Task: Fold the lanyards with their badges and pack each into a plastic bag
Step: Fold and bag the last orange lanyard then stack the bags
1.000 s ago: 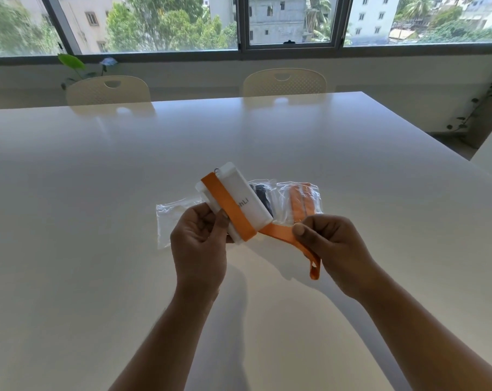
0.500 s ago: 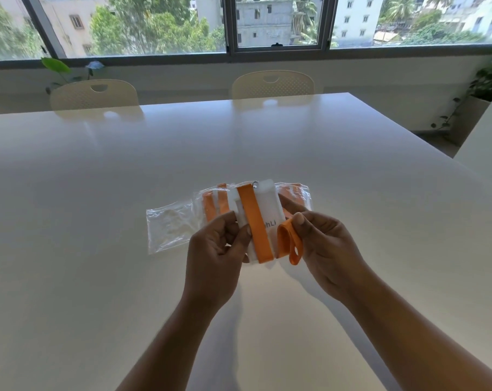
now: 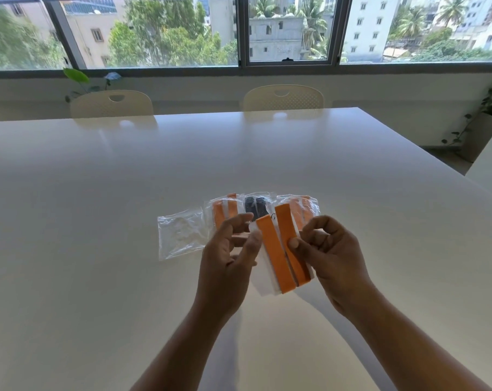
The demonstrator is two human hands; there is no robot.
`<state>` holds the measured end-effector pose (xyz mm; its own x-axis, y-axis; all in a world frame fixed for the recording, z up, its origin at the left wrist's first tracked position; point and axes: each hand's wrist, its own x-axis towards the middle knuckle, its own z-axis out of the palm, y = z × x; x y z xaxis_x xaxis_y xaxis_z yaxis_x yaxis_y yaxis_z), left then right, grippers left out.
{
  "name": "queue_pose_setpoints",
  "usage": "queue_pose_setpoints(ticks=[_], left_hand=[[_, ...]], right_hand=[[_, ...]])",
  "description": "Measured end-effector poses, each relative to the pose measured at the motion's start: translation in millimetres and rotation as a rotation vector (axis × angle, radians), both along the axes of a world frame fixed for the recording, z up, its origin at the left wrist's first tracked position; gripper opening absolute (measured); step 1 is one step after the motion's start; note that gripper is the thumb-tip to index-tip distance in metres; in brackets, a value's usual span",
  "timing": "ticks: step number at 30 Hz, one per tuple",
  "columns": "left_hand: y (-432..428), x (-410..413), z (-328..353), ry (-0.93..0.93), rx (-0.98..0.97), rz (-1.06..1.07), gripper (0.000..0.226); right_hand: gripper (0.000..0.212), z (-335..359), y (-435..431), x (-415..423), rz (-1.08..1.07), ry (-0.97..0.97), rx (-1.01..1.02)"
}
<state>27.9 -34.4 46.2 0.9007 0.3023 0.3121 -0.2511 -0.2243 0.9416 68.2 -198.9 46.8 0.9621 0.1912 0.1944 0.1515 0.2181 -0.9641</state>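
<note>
I see a wide white worktop (image 3: 126, 193), glossy, catching the window light. Beyond its far edge stand two cream chairs (image 3: 283, 97), tucked in, and behind them a long window (image 3: 239, 32) with trees and pale buildings outside. A leafy plant (image 3: 75, 77) sits on the sill to the left of the chairs; another trails down at the right edge of the view, cut off by the frame.

I take the empty plastic bag (image 3: 180, 235) as my landmark; it lies flat on the worktop. Just right of it sit three filled bags (image 3: 264, 207) in a row, two with orange straps and one between them with something dark, though the hands cover their near parts and the glare blurs the contents.

Nearer me than that row, and right of the empty bag, the white badge (image 3: 263, 283) is held above the worktop with the orange lanyard (image 3: 276, 255) wound round it in two bands. The right hand (image 3: 335, 255) pinches the bundle, thumb pressed on the strap. The left hand (image 3: 228, 258) has its thumb at the badge's left edge, fingers loosely curled; I cannot tell whether its grip is firm. The badge's print is hidden.
</note>
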Motion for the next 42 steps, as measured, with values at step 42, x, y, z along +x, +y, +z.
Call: queue_pose_setpoints(ticks=[42], left_hand=[[4.0,-1.6,4.9,0.278,-0.420,-0.088,0.003]], right_hand=[[0.040,-19.9,15.2,-15.9,0.238,-0.225,-0.519]])
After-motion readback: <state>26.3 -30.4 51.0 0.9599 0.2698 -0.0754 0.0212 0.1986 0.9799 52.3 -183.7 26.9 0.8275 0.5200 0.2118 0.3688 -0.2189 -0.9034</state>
